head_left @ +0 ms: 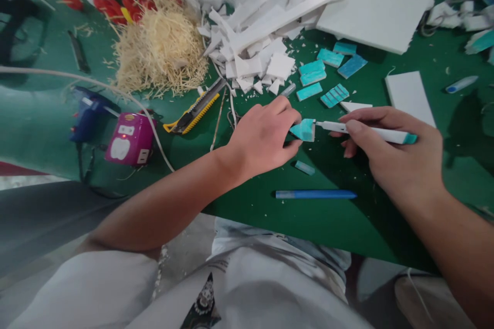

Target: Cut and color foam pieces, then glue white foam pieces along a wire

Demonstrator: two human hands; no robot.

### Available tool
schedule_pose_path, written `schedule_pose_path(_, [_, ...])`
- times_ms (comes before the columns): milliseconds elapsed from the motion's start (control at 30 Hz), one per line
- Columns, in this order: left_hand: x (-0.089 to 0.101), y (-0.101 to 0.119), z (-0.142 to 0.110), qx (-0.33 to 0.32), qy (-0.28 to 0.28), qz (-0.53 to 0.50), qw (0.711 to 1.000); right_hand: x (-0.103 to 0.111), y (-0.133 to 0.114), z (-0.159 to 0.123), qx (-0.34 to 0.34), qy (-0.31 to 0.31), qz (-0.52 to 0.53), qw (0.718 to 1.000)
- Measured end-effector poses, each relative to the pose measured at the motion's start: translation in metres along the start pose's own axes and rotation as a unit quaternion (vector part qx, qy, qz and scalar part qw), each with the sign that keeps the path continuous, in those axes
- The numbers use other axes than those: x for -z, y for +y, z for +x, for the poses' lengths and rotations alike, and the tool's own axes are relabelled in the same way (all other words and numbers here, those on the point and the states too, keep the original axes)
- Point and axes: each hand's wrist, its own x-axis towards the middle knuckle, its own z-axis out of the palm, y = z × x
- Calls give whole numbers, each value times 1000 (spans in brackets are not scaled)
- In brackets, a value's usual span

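Foam chip (304,130), its visible face turquoise, sits near the middle of the green table (247,193), pinched at its nine o'clock end by the left hand (266,136). Thumb and fingers close narrowly on that pointed end, which seems meant to steady the small chip while leaving its wider three o'clock end bare. The right hand (401,154) holds a white-barrelled marker (370,131) in a writing grip, the nib aimed towards nine o'clock at the bare end; the barrel lies nearly flat, probably so the nib can reach the chip's side. Whether the nib actually touches is too fine to tell.

Taking the chip as the clock's centre, a small translucent teal cap (304,167) lies at six, with a blue pen (316,194) beyond it, both handy to the fingers. Turquoise foam pieces (312,73) lie spread between twelve and one, seemingly set apart so painted faces do not rub. White foam scraps (250,36) are heaped at eleven, out of the working spot. A yellow snap-off utility knife (196,105) rests between nine and ten, beyond the left hand; the blue glue gun (90,110) lies farther out at nine, beside a magenta power socket (131,139).
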Motion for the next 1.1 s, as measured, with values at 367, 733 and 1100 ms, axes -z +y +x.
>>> schedule_pose_path(367, [0,1,0,4,-2,-2,1000,2,-6,1,-5,-9,-14,1000])
schedule_pose_path(733, [0,0,1,0,2,-3,1000,1,-3,0,-6,-3,-17,1000])
schedule_pose_path(1100, [-2,-2,0,-7,8,2,1000,1,-5,2,-9,-7,-19,1000])
